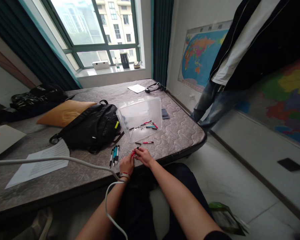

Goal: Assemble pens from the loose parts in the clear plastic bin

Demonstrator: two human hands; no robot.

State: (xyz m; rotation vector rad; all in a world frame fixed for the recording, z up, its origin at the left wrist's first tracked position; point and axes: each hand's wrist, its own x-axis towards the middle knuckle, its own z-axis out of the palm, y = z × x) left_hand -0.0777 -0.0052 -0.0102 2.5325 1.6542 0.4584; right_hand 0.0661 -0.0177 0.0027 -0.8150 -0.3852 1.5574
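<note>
Close together at the mattress's front edge, my left hand and my right hand meet at the fingertips. My left hand is closed on a small red pen part. A dark piece is pinched in my right hand; its details are too small to tell. Left of my hands lie several assembled pens in a row, black-and-white and teal. Just beyond my hands a red pen part rests on the mattress. Behind it, a clear plastic bin lies with several pen parts inside.
A black backpack, an orange pillow and a printed sheet are on the mattress to the left. A grey cable crosses over my left wrist. A person stands at the right.
</note>
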